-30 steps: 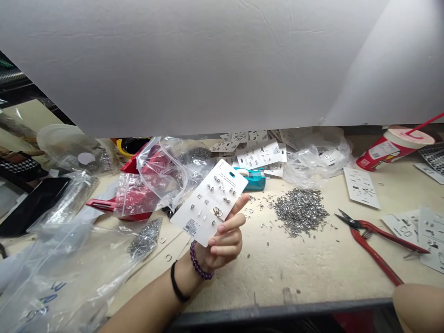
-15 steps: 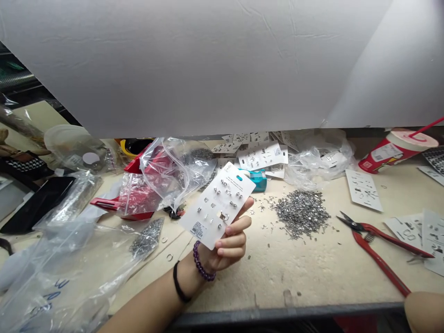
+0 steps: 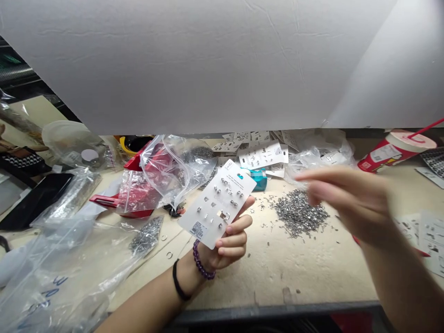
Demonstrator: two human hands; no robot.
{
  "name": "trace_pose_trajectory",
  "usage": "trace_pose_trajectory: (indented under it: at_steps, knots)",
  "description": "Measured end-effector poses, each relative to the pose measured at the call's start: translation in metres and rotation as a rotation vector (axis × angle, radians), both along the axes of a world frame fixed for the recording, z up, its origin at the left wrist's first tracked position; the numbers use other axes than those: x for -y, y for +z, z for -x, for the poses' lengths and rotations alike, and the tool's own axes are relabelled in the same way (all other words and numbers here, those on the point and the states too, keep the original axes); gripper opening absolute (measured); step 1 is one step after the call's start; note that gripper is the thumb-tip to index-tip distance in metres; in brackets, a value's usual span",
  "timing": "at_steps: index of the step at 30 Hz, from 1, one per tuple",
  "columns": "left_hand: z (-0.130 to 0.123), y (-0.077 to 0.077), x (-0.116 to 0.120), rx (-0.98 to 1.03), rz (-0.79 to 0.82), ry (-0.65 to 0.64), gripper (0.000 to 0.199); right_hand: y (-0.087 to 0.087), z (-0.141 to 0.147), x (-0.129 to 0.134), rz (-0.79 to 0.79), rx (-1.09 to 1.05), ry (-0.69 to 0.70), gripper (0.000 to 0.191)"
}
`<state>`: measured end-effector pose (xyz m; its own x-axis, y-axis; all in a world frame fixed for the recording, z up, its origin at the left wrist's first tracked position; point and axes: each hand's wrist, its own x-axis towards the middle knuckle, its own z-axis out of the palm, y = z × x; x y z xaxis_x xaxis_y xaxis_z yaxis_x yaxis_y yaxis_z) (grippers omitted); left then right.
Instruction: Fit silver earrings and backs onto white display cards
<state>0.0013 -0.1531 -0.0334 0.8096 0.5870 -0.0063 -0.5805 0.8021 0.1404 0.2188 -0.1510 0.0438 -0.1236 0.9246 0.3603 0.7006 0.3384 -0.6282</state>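
In my left hand point(image 3: 231, 243) is a white earring card point(image 3: 194, 217), tilted, its face with several small metal earrings turned toward me. Fingers grip its lower right edge. A purple bead bracelet point(image 3: 202, 263) and a black band circle that wrist. My right hand point(image 3: 357, 199), smeared by motion, hovers right of a heap of tiny silver metal pieces point(image 3: 300, 215). Whether its fingers hold anything cannot be made out. Beneath it, red-handled cutters point(image 3: 423, 253) are mostly hidden.
Clear plastic bags point(image 3: 86, 263) and a red tool or holder point(image 3: 107, 200) crowd the left. More carded jewellery point(image 3: 262, 155) lies at the back near a teal object point(image 3: 259, 179). A red paper cup point(image 3: 391, 150) with a straw tilts at right. A white panel point(image 3: 208, 64) overhangs the table.
My right hand has come up from the lower right corner over the table, covering the cutters and a card. My left hand and its earring card are almost still.
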Motion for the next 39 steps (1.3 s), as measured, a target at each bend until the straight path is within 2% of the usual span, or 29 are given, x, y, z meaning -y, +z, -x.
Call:
trace_pose_trajectory:
  at_steps: [5,7,9,13,21,24,31,34,39]
  knots:
    - [0.001,-0.002,-0.001,0.013,0.011,0.009,0.033,-0.042,0.006,-0.079,0.082,0.328,0.156,0.029]
    - [0.001,-0.002,-0.001,0.033,0.014,0.016,0.034,-0.048,0.007,-0.099,0.119,0.416,0.235,0.031]
    - [0.001,-0.003,-0.002,0.068,0.024,0.009,0.035,-0.048,0.007,-0.108,0.156,0.467,0.282,0.032]
    - [0.001,-0.003,-0.001,0.127,0.038,-0.012,0.036,-0.041,0.007,-0.112,0.218,0.501,0.283,0.025]
    - [0.002,-0.004,-0.001,0.121,0.057,-0.02,0.034,-0.043,0.012,-0.106,0.324,0.351,0.155,0.018]
    - [0.002,-0.004,-0.001,0.129,0.053,-0.035,0.034,-0.042,0.013,-0.106,0.412,0.281,0.133,0.013]
    - [0.0,-0.001,0.0,0.103,0.046,-0.024,0.032,-0.038,0.006,-0.11,0.622,0.005,0.113,0.023]
    - [0.0,-0.001,0.001,0.087,0.043,-0.021,0.032,-0.039,0.0,-0.105,0.67,-0.125,0.097,0.022]
    - [-0.001,-0.002,0.0,0.082,0.039,-0.018,0.032,-0.05,-0.004,-0.095,0.672,-0.332,-0.012,0.018]
